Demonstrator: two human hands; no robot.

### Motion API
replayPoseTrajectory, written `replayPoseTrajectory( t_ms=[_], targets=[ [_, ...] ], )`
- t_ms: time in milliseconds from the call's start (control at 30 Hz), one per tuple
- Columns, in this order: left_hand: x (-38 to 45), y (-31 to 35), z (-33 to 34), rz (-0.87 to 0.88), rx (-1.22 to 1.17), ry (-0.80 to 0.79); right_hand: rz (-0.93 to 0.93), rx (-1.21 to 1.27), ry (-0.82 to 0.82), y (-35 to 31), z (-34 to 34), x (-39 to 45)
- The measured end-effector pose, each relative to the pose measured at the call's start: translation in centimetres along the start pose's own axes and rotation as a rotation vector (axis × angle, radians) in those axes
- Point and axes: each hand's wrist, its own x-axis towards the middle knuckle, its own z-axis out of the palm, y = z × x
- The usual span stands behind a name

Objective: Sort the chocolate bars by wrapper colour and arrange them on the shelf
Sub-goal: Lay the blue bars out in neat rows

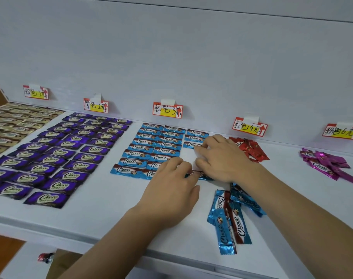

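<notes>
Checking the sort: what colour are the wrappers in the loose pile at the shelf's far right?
Shiny pink-magenta, the loose pile seen in the head view, below the rightmost price label.

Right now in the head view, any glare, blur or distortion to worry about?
Head view: foil glare on the purple bars and loose blue bars; gold bars at the left edge soft and washed out; wide-angle bend in the shelf front edge; soft light, faint shadows under both hands; price tags legible.

Shelf [103,214] holds bar rows [57,158] left and centre; loose heap [232,214] at front edge right of them; two small piles [250,149] far right; price tags [167,110] along back wall behind.
</notes>
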Motion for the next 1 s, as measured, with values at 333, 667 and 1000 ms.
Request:
replayPoseTrajectory(
  t_ms=[333, 667, 1000],
  targets=[
    [0.3, 0.0, -0.1, -0.032, -0.01, -0.052, 0.005, 0.078, 0.063, 0.4, -0.4, -1.4],
    [-0.1, 0.2, -0.8, -0.006, -0.034, -0.048, -0.165, 0.121, 0.066, -0.5, 0.0, -6.0],
    [-2.4, 0.5, -2.1, 0.021, -0.062, -0.175, -0.113, 0.013, 0.027, 0.1, -0.1, -3.4]
  ],
)
